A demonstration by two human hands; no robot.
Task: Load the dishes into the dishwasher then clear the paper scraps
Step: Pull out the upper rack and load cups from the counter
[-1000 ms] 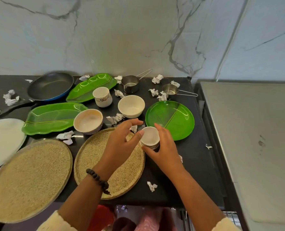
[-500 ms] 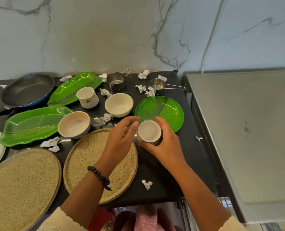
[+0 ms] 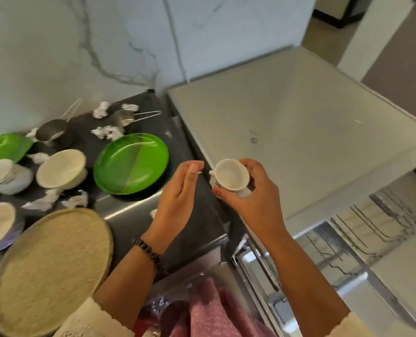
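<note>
Far left: woven tray [image 3: 49, 268] at the near counter edge, cream bowl [image 3: 61, 167] behind it, crumpled paper scraps [image 3: 44, 201] between them. Green plate [image 3: 131, 162] just right of the bowl. Your left hand [image 3: 177, 198] hangs relaxed, fingers straight, grasping nothing. Your right hand [image 3: 253, 193] grips the small white cup [image 3: 230, 177], lifted off the counter, above the dishwasher's [image 3: 299, 132] left edge.

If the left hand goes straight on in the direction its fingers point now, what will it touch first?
Probably nothing soon: the open left hand points up and slightly right, passing between the green plate and the cup in the right hand. Depth is unclear.
</note>
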